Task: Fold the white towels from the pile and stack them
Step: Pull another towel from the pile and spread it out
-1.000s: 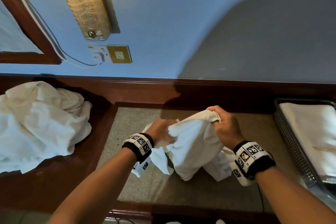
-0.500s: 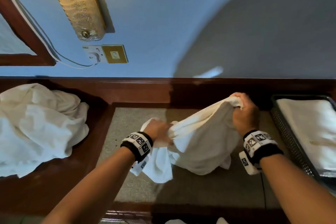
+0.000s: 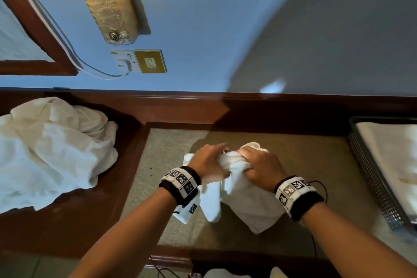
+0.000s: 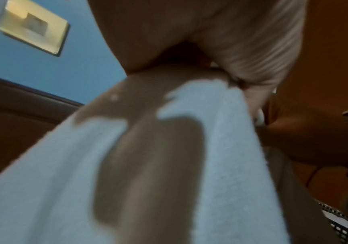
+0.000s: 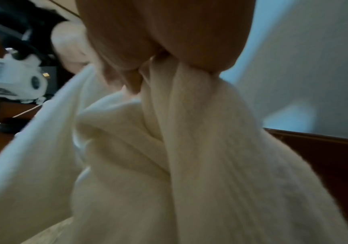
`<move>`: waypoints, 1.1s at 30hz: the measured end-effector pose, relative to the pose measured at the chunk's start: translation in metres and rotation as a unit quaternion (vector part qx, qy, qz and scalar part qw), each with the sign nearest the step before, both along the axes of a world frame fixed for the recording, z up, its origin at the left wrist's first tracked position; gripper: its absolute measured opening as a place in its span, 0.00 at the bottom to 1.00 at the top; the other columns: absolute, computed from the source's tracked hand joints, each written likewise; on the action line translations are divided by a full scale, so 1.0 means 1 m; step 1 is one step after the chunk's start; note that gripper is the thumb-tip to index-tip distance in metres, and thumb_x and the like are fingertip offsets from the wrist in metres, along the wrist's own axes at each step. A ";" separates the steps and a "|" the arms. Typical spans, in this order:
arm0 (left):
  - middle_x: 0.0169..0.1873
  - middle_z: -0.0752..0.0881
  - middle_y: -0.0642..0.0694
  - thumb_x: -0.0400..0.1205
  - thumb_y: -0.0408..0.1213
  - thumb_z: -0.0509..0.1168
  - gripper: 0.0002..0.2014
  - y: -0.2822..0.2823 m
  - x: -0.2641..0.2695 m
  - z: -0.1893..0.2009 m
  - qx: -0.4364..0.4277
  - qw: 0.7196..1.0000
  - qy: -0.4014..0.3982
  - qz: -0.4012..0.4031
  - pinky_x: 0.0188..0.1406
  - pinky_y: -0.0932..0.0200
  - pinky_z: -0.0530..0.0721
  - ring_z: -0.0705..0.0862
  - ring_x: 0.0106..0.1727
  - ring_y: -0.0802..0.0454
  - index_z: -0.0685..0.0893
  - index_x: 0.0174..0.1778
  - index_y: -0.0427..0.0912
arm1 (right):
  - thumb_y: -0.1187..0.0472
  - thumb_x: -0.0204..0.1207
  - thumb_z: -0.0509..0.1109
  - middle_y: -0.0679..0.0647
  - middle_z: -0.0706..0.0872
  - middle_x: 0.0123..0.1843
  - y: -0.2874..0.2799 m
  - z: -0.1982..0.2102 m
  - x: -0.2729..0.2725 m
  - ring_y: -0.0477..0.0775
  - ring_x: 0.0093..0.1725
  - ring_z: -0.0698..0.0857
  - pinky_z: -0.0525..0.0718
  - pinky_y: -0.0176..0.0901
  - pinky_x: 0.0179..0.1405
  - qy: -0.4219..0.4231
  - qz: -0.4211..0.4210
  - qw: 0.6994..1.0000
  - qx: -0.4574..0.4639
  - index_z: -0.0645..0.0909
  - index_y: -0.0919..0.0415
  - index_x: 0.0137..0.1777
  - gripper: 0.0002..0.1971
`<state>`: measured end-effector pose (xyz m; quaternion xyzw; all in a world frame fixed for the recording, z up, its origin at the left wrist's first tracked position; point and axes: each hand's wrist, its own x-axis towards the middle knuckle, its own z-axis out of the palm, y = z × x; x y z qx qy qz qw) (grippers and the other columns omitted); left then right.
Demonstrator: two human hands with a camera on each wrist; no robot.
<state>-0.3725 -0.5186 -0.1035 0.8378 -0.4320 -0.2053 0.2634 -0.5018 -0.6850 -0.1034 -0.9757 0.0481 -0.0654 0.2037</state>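
A white towel point(image 3: 250, 201) hangs bunched over the grey mat point(image 3: 162, 156) in the head view. My left hand point(image 3: 208, 160) and right hand point(image 3: 259, 166) grip its top edge close together, almost touching. In the right wrist view, the towel point(image 5: 169, 156) hangs in thick folds from my curled fingers point(image 5: 164, 38). The left wrist view is blurred; the towel point(image 4: 227, 148) drapes down from my hand point(image 4: 189, 33). The pile of unfolded white towels point(image 3: 49, 153) lies on the dark wooden counter at the left. Folded white towels point(image 3: 392, 160) lie in a mesh tray point(image 3: 370, 178) at the right.
A wooden ledge point(image 3: 180, 106) runs along the blue wall behind the mat. A wall lamp point(image 3: 106, 0) and a socket with a white cable point(image 3: 137, 62) are above the counter. A dark wooden frame point(image 3: 38, 36) is at the upper left.
My right hand, which had pulled the towel's edge out to the right and upward, has come back in beside the left hand. The towel is bunched again and hangs lower.
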 end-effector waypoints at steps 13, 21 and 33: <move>0.32 0.78 0.54 0.83 0.44 0.69 0.11 0.026 0.005 0.003 -0.080 0.989 0.123 0.017 0.31 0.56 0.74 0.75 0.30 0.57 0.78 0.40 0.43 | 0.55 0.65 0.62 0.48 0.88 0.59 -0.041 0.005 -0.007 0.61 0.59 0.87 0.85 0.54 0.50 -0.016 -0.114 0.993 0.038 0.86 0.48 0.61 0.23; 0.37 0.81 0.51 0.89 0.50 0.66 0.10 0.007 -0.004 0.004 -0.040 0.964 0.263 0.021 0.34 0.48 0.88 0.81 0.37 0.53 0.86 0.47 0.50 | 0.55 0.63 0.62 0.43 0.85 0.54 -0.046 0.001 -0.004 0.55 0.57 0.84 0.71 0.44 0.44 0.002 -0.137 0.990 0.040 0.83 0.45 0.55 0.19; 0.39 0.85 0.52 0.83 0.50 0.74 0.10 -0.004 0.003 -0.020 -0.043 0.995 0.085 0.009 0.38 0.58 0.77 0.82 0.39 0.55 0.86 0.42 0.49 | 0.57 0.65 0.71 0.42 0.83 0.54 -0.042 0.000 0.010 0.56 0.55 0.85 0.82 0.51 0.49 0.046 -0.096 0.994 0.020 0.81 0.42 0.56 0.18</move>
